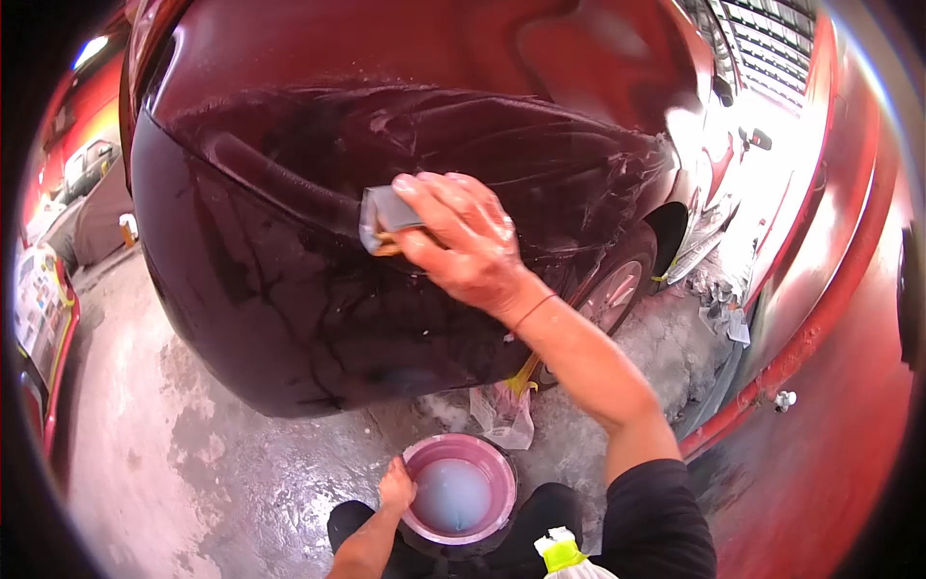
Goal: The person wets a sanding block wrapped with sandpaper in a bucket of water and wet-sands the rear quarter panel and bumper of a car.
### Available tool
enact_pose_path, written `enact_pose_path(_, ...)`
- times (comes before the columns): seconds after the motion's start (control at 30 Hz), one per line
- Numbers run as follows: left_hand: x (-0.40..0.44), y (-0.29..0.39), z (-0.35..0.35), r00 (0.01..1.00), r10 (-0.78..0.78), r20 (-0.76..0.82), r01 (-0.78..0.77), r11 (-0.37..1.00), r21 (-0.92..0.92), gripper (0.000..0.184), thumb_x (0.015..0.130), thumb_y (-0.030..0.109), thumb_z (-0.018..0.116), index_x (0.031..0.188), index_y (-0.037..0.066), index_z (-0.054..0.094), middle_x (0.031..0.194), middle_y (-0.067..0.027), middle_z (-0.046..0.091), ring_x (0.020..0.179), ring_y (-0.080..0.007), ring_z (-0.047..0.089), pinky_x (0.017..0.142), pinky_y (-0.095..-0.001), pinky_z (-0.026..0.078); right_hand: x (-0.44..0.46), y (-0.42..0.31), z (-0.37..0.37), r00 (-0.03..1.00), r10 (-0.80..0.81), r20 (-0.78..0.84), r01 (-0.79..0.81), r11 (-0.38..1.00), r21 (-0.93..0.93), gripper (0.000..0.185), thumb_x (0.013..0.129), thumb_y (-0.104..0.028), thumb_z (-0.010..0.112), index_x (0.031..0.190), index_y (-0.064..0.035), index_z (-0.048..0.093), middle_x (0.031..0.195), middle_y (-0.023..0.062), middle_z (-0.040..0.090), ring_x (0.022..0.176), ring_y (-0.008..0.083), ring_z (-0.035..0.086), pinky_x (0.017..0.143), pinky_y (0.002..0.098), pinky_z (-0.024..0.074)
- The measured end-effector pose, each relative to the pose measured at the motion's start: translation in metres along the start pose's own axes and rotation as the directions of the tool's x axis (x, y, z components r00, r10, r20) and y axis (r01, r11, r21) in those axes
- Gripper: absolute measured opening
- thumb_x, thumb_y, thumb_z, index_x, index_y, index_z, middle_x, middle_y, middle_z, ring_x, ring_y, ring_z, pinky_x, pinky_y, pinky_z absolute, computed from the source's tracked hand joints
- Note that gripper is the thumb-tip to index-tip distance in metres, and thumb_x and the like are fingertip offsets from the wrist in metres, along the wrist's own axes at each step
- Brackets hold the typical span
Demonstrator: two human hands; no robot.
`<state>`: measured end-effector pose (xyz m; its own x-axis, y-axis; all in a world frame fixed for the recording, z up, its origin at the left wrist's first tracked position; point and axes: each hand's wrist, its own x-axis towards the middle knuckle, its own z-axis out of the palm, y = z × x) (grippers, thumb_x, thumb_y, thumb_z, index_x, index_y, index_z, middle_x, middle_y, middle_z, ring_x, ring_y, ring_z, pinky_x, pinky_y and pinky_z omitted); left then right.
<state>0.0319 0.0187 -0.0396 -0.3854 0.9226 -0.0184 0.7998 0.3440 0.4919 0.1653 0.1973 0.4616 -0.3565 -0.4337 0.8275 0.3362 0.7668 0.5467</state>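
Note:
My right hand point(468, 241) is closed around a small grey sanding block point(388, 214), which has a pale, wet-looking face and a yellowish edge. The block is at the wet, dark red car panel point(289, 270); whether it presses flat on the surface is hard to tell. Wet streaks run across the panel's upper part. Low between my knees is a pink basin point(508, 487) holding cloudy, bluish-white water point(453, 494). My left hand point(396, 485) grips the basin's left rim, fingers curled over it.
A car wheel point(617, 294) sits behind my right forearm. Plastic sheeting point(503, 417) with yellow tape hangs under the panel. Wet concrete floor point(183, 415) lies to the left. A large red panel point(810, 425) stands close on the right. Another vehicle part point(43, 318) is at far left.

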Motion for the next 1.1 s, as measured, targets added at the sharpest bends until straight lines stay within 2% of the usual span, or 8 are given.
enact_pose_path(0.13, 0.009, -0.002, 0.002, 1.0, -0.02, 0.016, 0.019, 0.999, 0.036, 0.049, 0.077, 0.013, 0.071, 0.117, 0.004, 0.045, 0.11, -0.0224, 0.063, 0.094, -0.0437, 0.068, 0.082, -0.0513, 0.057, -0.095, 0.095, -0.045, 0.895, 0.421, -0.147, -0.443, 0.805, -0.395, 0.032, 0.085, -0.002, 0.069, 0.116, -0.0079, 0.065, 0.127, 0.0153, 0.063, 0.119, 0.0345, 0.059, 0.099, 0.0437, 0.0471)
enact_pose_path(0.27, 0.002, 0.003, -0.008, 1.0, 0.012, 0.013, -0.012, 1.0, 0.018, 0.047, 0.077, 0.014, 0.072, 0.113, 0.003, 0.045, 0.109, -0.0237, 0.063, 0.093, -0.0449, 0.067, 0.084, -0.0522, 0.056, -0.025, 0.057, -0.024, 0.504, 0.743, -0.441, -0.856, 0.496, -0.145, 0.025, 0.091, -0.016, 0.065, 0.111, -0.0008, 0.066, 0.109, 0.0171, 0.066, 0.101, 0.0371, 0.059, 0.09, 0.0467, 0.0461)
enact_pose_path(0.33, 0.008, 0.002, -0.008, 1.0, 0.029, 0.0, -0.029, 0.999, 0.03, 0.046, 0.077, 0.014, 0.071, 0.113, 0.003, 0.045, 0.109, -0.0238, 0.063, 0.093, -0.045, 0.067, 0.084, -0.0529, 0.055, 0.035, -0.015, 0.024, 0.866, 0.375, -0.33, -0.462, 0.853, -0.242, 0.024, 0.088, -0.016, 0.067, 0.11, -0.0064, 0.069, 0.108, 0.0161, 0.067, 0.1, 0.033, 0.062, 0.089, 0.0466, 0.046)
enact_pose_path(0.57, 0.006, -0.002, -0.008, 0.999, 0.009, 0.048, -0.008, 1.0, -0.012, 0.046, 0.076, 0.012, 0.066, 0.116, 0.003, 0.044, 0.107, -0.0255, 0.064, 0.094, -0.0468, 0.066, 0.085, -0.0544, 0.053, -0.007, 0.066, -0.004, 0.891, 0.312, -0.328, -0.426, 0.824, -0.374, 0.028, 0.087, -0.014, 0.065, 0.113, -0.0061, 0.068, 0.11, 0.0152, 0.066, 0.102, 0.0321, 0.061, 0.09, 0.0474, 0.045)
enact_pose_path(0.77, 0.007, -0.009, 0.005, 0.998, 0.058, -0.003, -0.058, 0.998, -0.02, 0.047, 0.077, 0.01, 0.066, 0.119, -0.001, 0.045, 0.109, -0.0245, 0.062, 0.096, -0.0445, 0.066, 0.085, -0.052, 0.054, -0.018, 0.123, -0.041, 0.184, 0.845, -0.502, -0.983, 0.158, -0.095, 0.024, 0.09, -0.015, 0.065, 0.111, -0.0032, 0.067, 0.104, 0.0197, 0.066, 0.101, 0.037, 0.06, 0.088, 0.0486, 0.0448)
enact_pose_path(0.83, 0.01, -0.003, 0.002, 0.997, 0.067, 0.029, -0.067, 0.998, -0.004, 0.048, 0.077, 0.009, 0.066, 0.12, -0.001, 0.045, 0.109, -0.025, 0.062, 0.096, -0.0446, 0.066, 0.084, -0.0526, 0.053, -0.03, 0.058, -0.004, 0.591, 0.628, -0.507, -0.804, 0.507, -0.309, 0.028, 0.088, -0.014, 0.069, 0.113, -0.0047, 0.065, 0.108, 0.0194, 0.065, 0.103, 0.037, 0.06, 0.09, 0.0484, 0.0447)
enact_pose_path(0.97, 0.009, -0.01, 0.005, 0.997, 0.075, -0.003, -0.075, 0.997, -0.017, 0.047, 0.076, 0.008, 0.067, 0.117, 0.0, 0.045, 0.107, -0.0257, 0.062, 0.094, -0.0457, 0.066, 0.086, -0.0542, 0.052, -0.09, 0.042, -0.021, 0.785, 0.5, -0.367, -0.613, 0.714, -0.338, 0.03, 0.086, -0.011, 0.07, 0.115, -0.0037, 0.063, 0.112, 0.0219, 0.063, 0.105, 0.0366, 0.059, 0.094, 0.0476, 0.0432)
enact_pose_path(1.1, 0.002, -0.004, 0.001, 0.999, 0.039, 0.004, -0.039, 0.999, -0.027, 0.045, 0.072, 0.005, 0.065, 0.112, 0.0, 0.045, 0.104, -0.0271, 0.062, 0.095, -0.0479, 0.064, 0.085, -0.0552, 0.051, -0.128, 0.165, -0.059, 0.059, 0.75, -0.659, -0.996, -0.002, -0.092, 0.024, 0.093, -0.017, 0.06, 0.108, 0.001, 0.063, 0.106, 0.0247, 0.065, 0.105, 0.0419, 0.057, 0.09, 0.0517, 0.0424)
